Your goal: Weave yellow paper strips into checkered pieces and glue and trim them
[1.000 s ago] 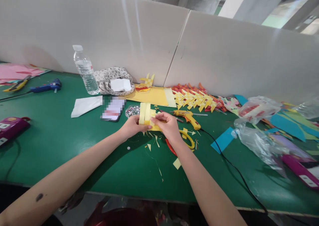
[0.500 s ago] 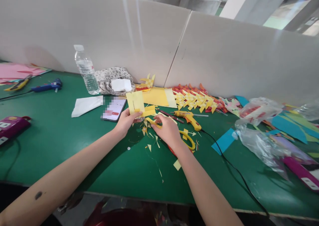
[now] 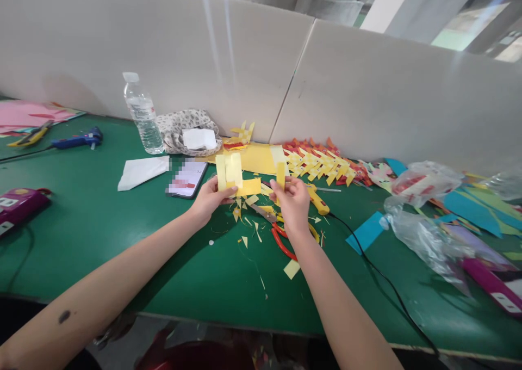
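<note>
My left hand (image 3: 212, 198) pinches a bundle of folded yellow paper strips (image 3: 233, 175), two ends standing upright and one lying toward the right. My right hand (image 3: 294, 202) is closed on a separate yellow strip (image 3: 281, 175) held upright just right of the bundle. Both hands hover above the green table (image 3: 81, 223). Red-handled scissors (image 3: 281, 238) and yellow paper scraps (image 3: 248, 220) lie under and between my hands. A yellow glue gun (image 3: 316, 200) lies partly behind my right hand.
A phone (image 3: 186, 178), white paper (image 3: 142, 171), water bottle (image 3: 141, 114) and patterned cloth (image 3: 183, 130) sit at the back left. Woven yellow-red paper pieces (image 3: 322, 163) and plastic bags (image 3: 424, 207) fill the right. A black cord (image 3: 383, 275) runs to the front edge. A blue glue gun (image 3: 77, 140) lies far left.
My hands parted from working one bundle together. The left hand lifted the folded strips; the right hand picked up a single yellow strip and raised it upright.
</note>
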### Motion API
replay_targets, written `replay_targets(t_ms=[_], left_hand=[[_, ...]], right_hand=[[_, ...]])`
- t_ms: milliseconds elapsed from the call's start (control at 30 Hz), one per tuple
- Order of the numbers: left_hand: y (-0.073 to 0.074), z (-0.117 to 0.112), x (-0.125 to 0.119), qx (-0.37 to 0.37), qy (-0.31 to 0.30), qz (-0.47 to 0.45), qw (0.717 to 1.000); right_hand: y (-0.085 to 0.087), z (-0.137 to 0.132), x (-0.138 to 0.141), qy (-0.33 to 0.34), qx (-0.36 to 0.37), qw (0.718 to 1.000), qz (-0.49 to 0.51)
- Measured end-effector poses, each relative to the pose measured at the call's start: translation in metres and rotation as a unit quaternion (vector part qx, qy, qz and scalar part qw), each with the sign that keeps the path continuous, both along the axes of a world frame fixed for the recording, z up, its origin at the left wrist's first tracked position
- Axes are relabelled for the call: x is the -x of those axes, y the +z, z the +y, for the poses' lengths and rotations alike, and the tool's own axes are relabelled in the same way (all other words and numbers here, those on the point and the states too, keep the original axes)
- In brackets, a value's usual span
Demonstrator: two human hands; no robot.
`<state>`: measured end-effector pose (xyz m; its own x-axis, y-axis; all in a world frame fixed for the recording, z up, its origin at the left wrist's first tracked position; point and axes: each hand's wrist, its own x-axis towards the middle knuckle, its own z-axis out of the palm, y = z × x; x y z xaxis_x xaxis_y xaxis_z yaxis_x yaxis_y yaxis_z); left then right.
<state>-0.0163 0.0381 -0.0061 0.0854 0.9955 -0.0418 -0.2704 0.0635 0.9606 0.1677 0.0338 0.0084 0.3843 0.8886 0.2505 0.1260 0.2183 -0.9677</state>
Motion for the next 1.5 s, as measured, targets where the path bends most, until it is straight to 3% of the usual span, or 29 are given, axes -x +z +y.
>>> replay_targets(t_ms=[200,267,367,500,600,767,867,967,1067,1267,1400,1500], left_hand=[[0.003,-0.008,0.001,0.017,-0.198,0.026,0.98],[0.004,-0.011,0.0,0.023,-0.231,0.036,0.972],[0.005,-0.011,-0.002,0.039,-0.213,0.033,0.976],[0.005,-0.007,-0.003,0.058,-0.143,0.037,0.987],[0.006,-0.003,0.0,0.057,-0.13,0.08,0.987],[0.017,0.0,0.013,0.039,-0.232,0.198,0.952],[0.02,0.001,0.021,0.024,-0.298,0.278,0.913],[0.018,0.001,0.023,0.015,-0.308,0.332,0.891],[0.013,0.002,0.02,0.02,-0.279,0.329,0.902],[0.005,0.002,0.01,0.045,-0.201,0.288,0.935],[0.007,0.0,0.009,0.034,-0.203,0.297,0.932],[0.01,-0.002,0.012,0.026,-0.228,0.303,0.925]], right_hand=[[0.004,-0.002,0.0,-0.014,-0.001,1.0,0.021],[0.005,-0.002,0.001,-0.005,0.013,1.0,0.021],[0.007,-0.002,0.003,0.025,0.027,0.998,0.048],[0.012,-0.006,0.005,0.093,0.027,0.992,0.083],[0.013,-0.007,0.006,0.072,0.023,0.995,0.063],[0.009,-0.003,0.001,-0.017,-0.02,0.999,0.034],[0.009,-0.004,-0.001,-0.026,-0.05,0.998,0.039],[0.011,-0.008,0.0,-0.023,-0.086,0.996,0.024],[0.011,-0.01,0.002,-0.028,-0.109,0.994,-0.001],[0.007,-0.008,0.003,-0.035,-0.082,0.996,-0.027],[0.008,-0.01,0.004,-0.003,-0.069,0.997,0.018],[0.01,-0.014,0.005,0.021,-0.107,0.994,0.014]])
